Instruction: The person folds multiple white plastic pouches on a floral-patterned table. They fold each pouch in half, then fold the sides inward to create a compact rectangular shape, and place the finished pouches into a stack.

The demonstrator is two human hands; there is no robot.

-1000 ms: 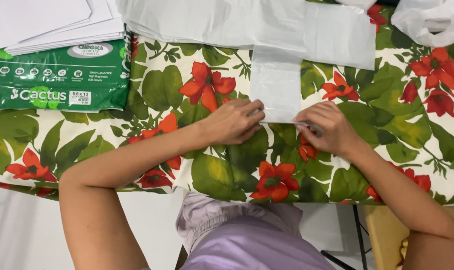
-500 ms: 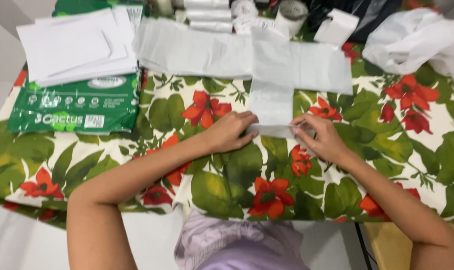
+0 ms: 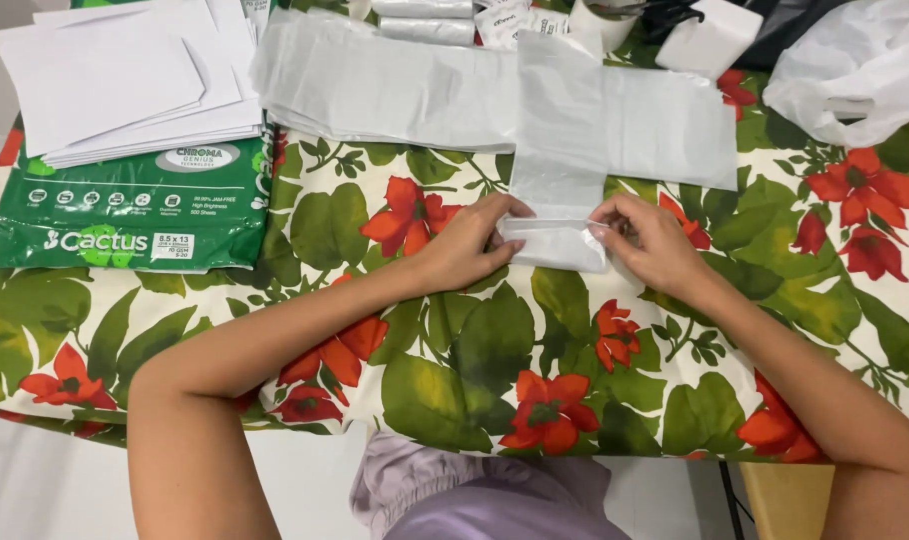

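One counter (image 3: 275, 330) fills the view, draped in a cloth of green leaves and red flowers. Across its far side lies one wide stack of flat white plastic bags (image 3: 375, 85), its long axis running left to right. One green rectangular paper ream package (image 3: 125, 215) sits at the left edge, a white oval label and a row of small white squares on its face, with one loose pile of white sheets (image 3: 125, 80) resting on top. One crumpled white bag (image 3: 855, 70) sits at the far right corner. One narrow white plastic bag (image 3: 560, 150) crosses the stack, long axis pointing away from the person, its near end folded over at the counter's middle. Two hands work it: the left hand (image 3: 470, 245) pinches the fold's left corner, the right hand (image 3: 655, 240) pinches the right corner, fingers closed on the plastic.
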